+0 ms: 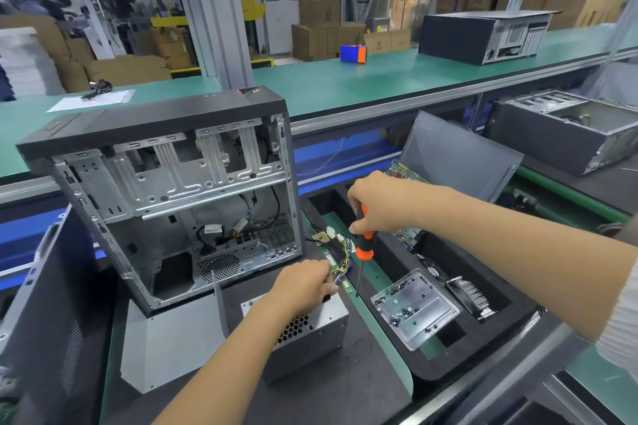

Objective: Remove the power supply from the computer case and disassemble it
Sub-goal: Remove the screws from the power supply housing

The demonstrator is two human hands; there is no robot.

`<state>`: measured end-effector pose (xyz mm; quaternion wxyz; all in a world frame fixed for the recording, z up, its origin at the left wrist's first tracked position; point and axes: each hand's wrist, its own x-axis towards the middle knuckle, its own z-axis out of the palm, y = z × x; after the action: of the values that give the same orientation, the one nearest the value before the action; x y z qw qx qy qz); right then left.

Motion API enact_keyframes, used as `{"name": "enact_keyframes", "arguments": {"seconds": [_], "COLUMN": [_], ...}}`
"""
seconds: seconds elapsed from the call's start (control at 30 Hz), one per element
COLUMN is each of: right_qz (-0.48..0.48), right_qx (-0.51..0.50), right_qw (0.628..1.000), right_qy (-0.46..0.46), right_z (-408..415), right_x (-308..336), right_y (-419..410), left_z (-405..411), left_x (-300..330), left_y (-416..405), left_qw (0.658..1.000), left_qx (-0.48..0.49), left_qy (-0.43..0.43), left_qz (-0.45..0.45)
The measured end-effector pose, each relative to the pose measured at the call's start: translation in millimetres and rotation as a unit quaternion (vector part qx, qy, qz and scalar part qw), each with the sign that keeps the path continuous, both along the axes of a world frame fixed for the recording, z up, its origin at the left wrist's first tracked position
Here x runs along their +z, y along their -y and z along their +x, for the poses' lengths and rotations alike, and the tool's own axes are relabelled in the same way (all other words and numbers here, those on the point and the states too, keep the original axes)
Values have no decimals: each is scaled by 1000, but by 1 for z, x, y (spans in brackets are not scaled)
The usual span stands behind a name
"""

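Note:
The grey metal power supply lies on the dark mat in front of the open computer case, outside it. My left hand rests on top of the power supply and grips its bundle of coloured cables, which trails up to white connectors. My right hand holds an orange and black screwdriver upright, tip pointing down beside the power supply's right edge. The case stands open with its side panel off and its drive bays bare.
A metal tray with several screws and a heatsink lie in the black foam bin at right. A circuit board and a grey side panel lean behind it. Another panel lies flat at left. Other cases sit on the green conveyor.

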<state>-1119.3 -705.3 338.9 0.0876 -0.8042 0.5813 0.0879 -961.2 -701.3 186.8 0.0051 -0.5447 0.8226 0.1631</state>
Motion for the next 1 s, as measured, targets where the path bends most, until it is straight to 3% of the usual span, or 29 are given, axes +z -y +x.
{"name": "enact_keyframes", "arguments": {"seconds": [0.23,0.4,0.77,1.0], "right_qz": [-1,22,10,6], "right_qx": [37,63,50,56], "right_qw": [999,998,999,998], "right_qy": [-5,-20,-4,-14], "right_z": [-2,-1,-3,0], "right_x": [-14,-24,-22,-19], "right_y": [0,-1,4,3], "left_z": [-3,-3,17,7], "left_x": [11,17,12,16], "left_y": [8,14,5,7], "left_qw": [999,999,994,985], "left_qx": [-18,-28,-98,-139], "left_qy": [23,44,-43,40], "left_qz": [36,15,-37,-98]}}
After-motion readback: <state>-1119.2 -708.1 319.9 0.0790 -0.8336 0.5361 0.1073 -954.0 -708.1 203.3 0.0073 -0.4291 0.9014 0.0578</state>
